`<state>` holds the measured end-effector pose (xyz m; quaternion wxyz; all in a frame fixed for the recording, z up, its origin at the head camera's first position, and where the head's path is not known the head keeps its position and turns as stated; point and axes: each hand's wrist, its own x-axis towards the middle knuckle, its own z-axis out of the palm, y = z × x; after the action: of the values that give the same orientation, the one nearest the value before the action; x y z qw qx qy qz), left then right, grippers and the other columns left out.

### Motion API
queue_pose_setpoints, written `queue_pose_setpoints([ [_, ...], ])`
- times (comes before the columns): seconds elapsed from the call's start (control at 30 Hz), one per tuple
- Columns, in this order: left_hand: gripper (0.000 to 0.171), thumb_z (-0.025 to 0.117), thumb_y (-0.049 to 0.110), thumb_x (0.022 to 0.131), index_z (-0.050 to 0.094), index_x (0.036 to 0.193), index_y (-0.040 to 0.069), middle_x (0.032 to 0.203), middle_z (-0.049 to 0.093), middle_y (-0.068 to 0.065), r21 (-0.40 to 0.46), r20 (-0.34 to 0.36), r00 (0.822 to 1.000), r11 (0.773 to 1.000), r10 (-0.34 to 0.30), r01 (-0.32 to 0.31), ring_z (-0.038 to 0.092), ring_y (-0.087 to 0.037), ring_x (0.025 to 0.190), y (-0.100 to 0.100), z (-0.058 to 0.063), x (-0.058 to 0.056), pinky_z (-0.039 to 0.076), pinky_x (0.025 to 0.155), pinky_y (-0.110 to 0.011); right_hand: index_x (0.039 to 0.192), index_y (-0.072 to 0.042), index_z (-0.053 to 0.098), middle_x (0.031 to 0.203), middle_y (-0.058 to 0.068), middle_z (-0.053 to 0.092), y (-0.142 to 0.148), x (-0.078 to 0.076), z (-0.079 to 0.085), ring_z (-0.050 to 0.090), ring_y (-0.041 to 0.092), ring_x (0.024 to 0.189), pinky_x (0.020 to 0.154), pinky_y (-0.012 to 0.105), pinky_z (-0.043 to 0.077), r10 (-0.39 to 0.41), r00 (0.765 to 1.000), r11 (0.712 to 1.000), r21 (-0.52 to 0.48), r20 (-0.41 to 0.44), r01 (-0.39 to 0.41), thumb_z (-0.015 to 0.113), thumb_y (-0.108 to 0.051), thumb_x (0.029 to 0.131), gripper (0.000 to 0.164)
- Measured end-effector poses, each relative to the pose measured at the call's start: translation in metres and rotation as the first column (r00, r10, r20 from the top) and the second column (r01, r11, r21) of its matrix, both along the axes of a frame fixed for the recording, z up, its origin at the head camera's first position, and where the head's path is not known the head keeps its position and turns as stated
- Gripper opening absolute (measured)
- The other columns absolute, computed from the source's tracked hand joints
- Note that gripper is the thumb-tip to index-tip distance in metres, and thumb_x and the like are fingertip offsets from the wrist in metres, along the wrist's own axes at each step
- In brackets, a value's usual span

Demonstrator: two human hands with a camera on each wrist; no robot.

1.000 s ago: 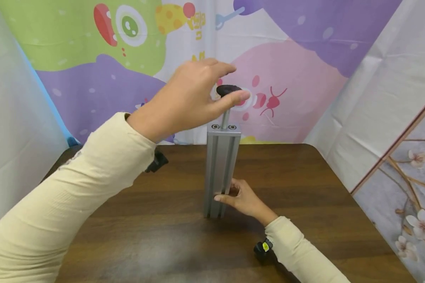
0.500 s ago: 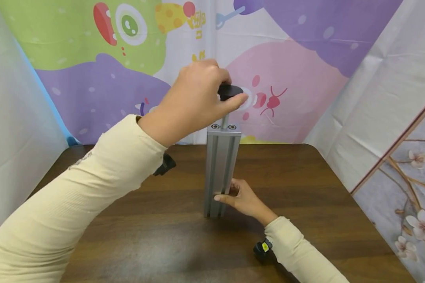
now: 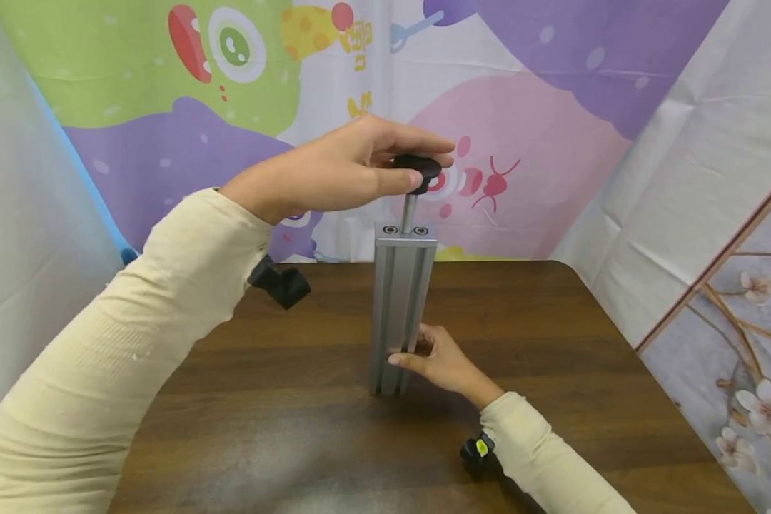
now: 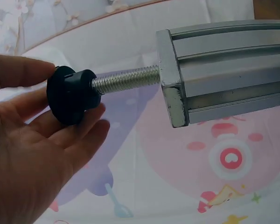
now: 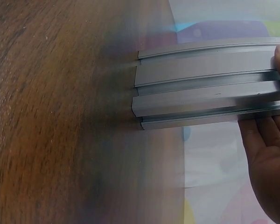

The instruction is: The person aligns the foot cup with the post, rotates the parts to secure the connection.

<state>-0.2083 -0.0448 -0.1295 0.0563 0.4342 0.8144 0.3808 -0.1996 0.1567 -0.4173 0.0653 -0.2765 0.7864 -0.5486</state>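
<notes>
An aluminium profile point(image 3: 401, 307) with lengthwise slots stands upright on the wooden table point(image 3: 283, 428). From the plate on its top end rises a threaded levelling foot point(image 4: 70, 95) with a black round base; a length of bare thread shows between base and plate. My left hand point(image 3: 340, 168) has the thumb on the rim of this black base and the fingers behind it, pinching it lightly. Low on the profile, my right hand point(image 3: 446, 360) grips it from the right, thumb on the near face. The fingertips behind the profile are partly hidden in the head view.
Two bolt heads point(image 3: 420, 230) sit in the profile's top plate beside the thread. A printed cloth point(image 3: 501, 107) hangs behind the table, and white cloth point(image 3: 668, 164) closes off the right side. Each wrist wears a small black camera point(image 3: 475, 453).
My left hand curled round the black base, turned with it, then straightened its fingers and drew back left and lower. My right hand and the profile stay in place.
</notes>
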Motion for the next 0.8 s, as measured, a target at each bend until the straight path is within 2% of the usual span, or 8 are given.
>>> queue_pose_setpoints([
  [0.1,0.047,0.057,0.03,0.096,0.052,0.137,0.006,0.13,0.06,-0.004,-0.04,-0.233,0.964,0.989,0.132,-0.145,0.056,-0.012,0.117,0.003,-0.003,0.002,0.042,0.101,-0.03,0.104,0.002,0.064,0.105,0.017,0.07,0.0,0.0,-0.001,0.067,0.019,0.094,0.078,0.029,0.054,0.003,1.0,1.0,-0.001,-0.006,-0.003,0.07,-0.008,0.087,0.02],
  [0.17,0.054,0.059,0.046,0.092,0.06,0.126,0.004,0.118,0.065,-0.008,-0.03,-0.434,0.865,0.956,0.252,-0.293,0.06,-0.018,0.107,0.006,-0.006,0.004,0.046,0.093,-0.033,0.098,0.002,0.064,0.104,0.017,0.07,0.0,0.0,-0.001,0.068,0.019,0.094,0.077,0.028,0.053,0.0,1.0,1.0,-0.005,-0.003,0.0,0.07,-0.008,0.087,0.016],
  [0.27,0.063,0.059,0.061,0.085,0.068,0.1,0.0,0.093,0.065,-0.01,0.031,-0.638,0.67,0.882,0.38,-0.471,0.06,-0.025,0.082,0.01,-0.011,0.008,0.05,0.075,-0.038,0.089,0.001,0.061,0.103,0.016,0.071,-0.001,0.0,0.0,0.068,0.02,0.094,0.076,0.028,0.053,-0.006,1.0,1.0,-0.005,0.001,0.006,0.071,-0.008,0.086,0.013],
  [0.3,0.064,0.06,0.063,0.083,0.067,0.092,0.0,0.086,0.062,-0.01,0.05,-0.673,0.625,0.868,0.395,-0.495,0.056,-0.026,0.075,0.011,-0.013,0.009,0.049,0.069,-0.038,0.088,0.0,0.061,0.103,0.016,0.071,-0.001,0.0,0.0,0.068,0.02,0.095,0.076,0.028,0.053,-0.007,1.0,1.0,-0.006,0.004,0.007,0.071,-0.008,0.086,0.013],
  [0.37,0.064,0.06,0.064,0.082,0.064,0.081,0.001,0.079,0.057,-0.009,0.061,-0.698,0.592,0.858,0.402,-0.51,0.052,-0.025,0.069,0.012,-0.015,0.011,0.047,0.063,-0.036,0.089,0.0,0.062,0.104,0.016,0.07,-0.002,0.0,-0.001,0.068,0.021,0.095,0.077,0.028,0.054,-0.005,1.0,1.0,-0.008,0.009,0.005,0.071,-0.008,0.086,0.013],
  [0.43,0.061,0.06,0.063,0.083,0.063,0.076,0.002,0.076,0.055,-0.008,0.049,-0.705,0.594,0.862,0.388,-0.504,0.049,-0.024,0.067,0.014,-0.016,0.012,0.045,0.059,-0.035,0.095,0.001,0.063,0.104,0.016,0.07,-0.002,0.001,-0.002,0.068,0.021,0.096,0.078,0.028,0.054,0.0,1.0,1.0,-0.008,0.012,0.0,0.071,-0.008,0.086,0.015],
  [0.53,0.052,0.062,0.054,0.087,0.065,0.078,0.002,0.077,0.056,-0.007,0.019,-0.682,0.642,0.887,0.349,-0.462,0.049,-0.023,0.068,0.014,-0.016,0.014,0.044,0.06,-0.034,0.1,0.002,0.064,0.105,0.017,0.07,-0.003,0.001,-0.003,0.068,0.021,0.096,0.078,0.028,0.054,0.002,1.0,1.0,-0.012,0.016,-0.002,0.071,-0.008,0.086,0.019],
  [0.8,0.034,0.061,0.022,0.095,0.065,0.12,0.0,0.112,0.066,-0.009,-0.095,-0.401,0.902,0.973,0.158,-0.212,0.056,-0.018,0.104,0.006,-0.001,0.008,0.045,0.091,-0.03,0.107,0.005,0.064,0.103,0.019,0.07,-0.002,0.0,-0.002,0.068,0.019,0.093,0.077,0.028,0.054,-0.007,1.0,1.0,-0.016,-0.008,0.007,0.071,-0.005,0.086,0.024],
])
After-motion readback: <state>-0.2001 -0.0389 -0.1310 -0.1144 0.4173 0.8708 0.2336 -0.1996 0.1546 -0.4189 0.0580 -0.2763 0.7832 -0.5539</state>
